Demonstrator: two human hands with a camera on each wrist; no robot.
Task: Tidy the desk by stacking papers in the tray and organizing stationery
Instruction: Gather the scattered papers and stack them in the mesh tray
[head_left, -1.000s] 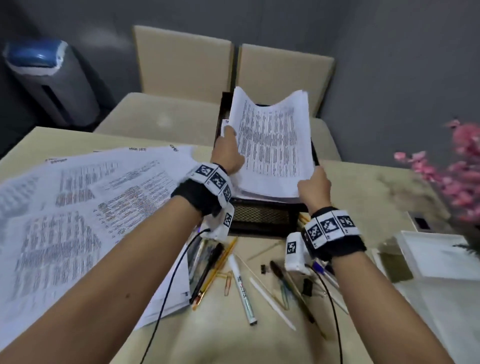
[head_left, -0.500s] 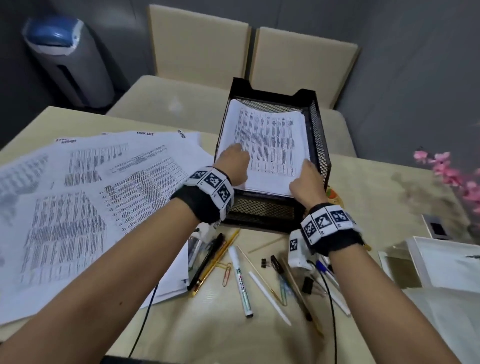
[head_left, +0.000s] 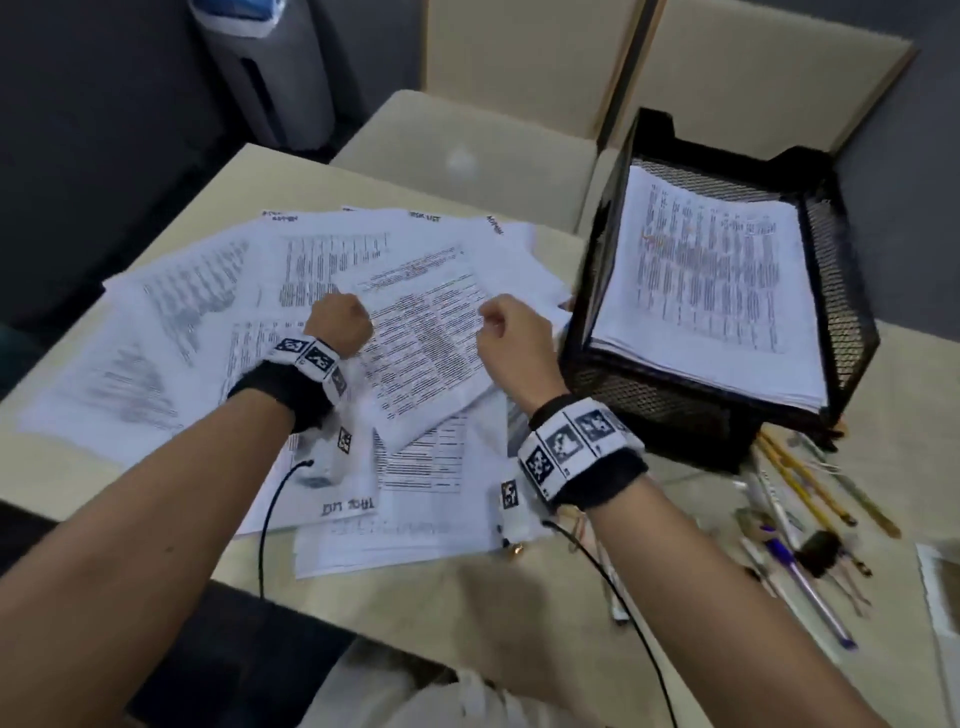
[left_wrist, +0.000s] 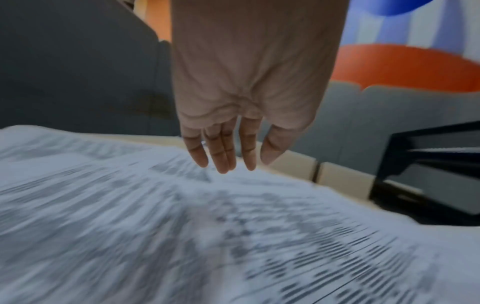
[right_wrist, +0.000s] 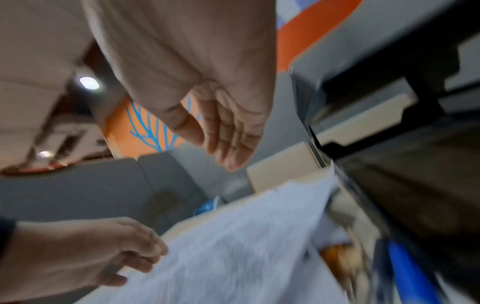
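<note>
- The black wire-mesh tray (head_left: 852, 332) sits at the right of the pale beige desk (head_left: 415, 613) with a neat stack of printed white sheets (head_left: 711, 291) lying inside it, so part of the paper job looks done.
- Plenty is left: a wide fan of loose printed papers (head_left: 218, 322) covers the left half of the desk, overlapping every which way, none of it squared up.
- Both hands hang over that fan, empty!
- The left hand (head_left: 338, 325) hovers above the middle of the spread; the left wrist view shows its fingers (left_wrist: 221, 152) straight, held close together and pointing down, just clear of the blurred top sheet.
- The right hand (head_left: 511, 332) hovers between the fan and the tray's near wall; the right wrist view shows its fingers (right_wrist: 233, 142) relaxed and slightly cupped, pinching nothing.
- The stationery is untouched, by the look of it: a scatter of pens and pencils (head_left: 800, 530) lies loose on the desk in front of the tray, a blue-barrelled pen (head_left: 810, 587) among them.
- My read: the job is partway through, with the next batch of sheets to gather and every pen yet to sort.
- Watch those overlapping sheets: a hasty scoop could slide some off the desk edge.
</note>
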